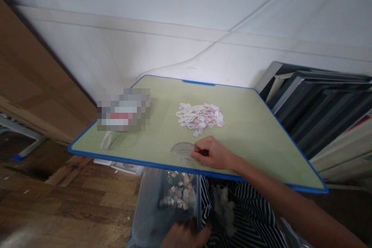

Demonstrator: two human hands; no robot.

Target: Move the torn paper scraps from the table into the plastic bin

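Note:
My right hand (213, 153) is closed, its thumb and fingers pinching the right end of a clear plastic protractor (181, 150) just over the near part of the green tabletop (247, 131). Beyond it lies a loose heap of small pale pink-and-white paper scraps (200, 116). At the bottom edge, my left hand (186, 235) is at the right side wall of a translucent plastic bin (151, 217), thumb on one side and fingers on the other. Its fingertips are partly hidden. Inside the bin, more paper scraps (180, 192) sit in a pile.
A blurred-out object (124, 112) with a white strap (106, 139) stands at the table's left. Dark flat panels (314, 100) lean against the wall on the right. A large cardboard box (35, 73) stands on the left. A cable (203, 48) runs down the wall.

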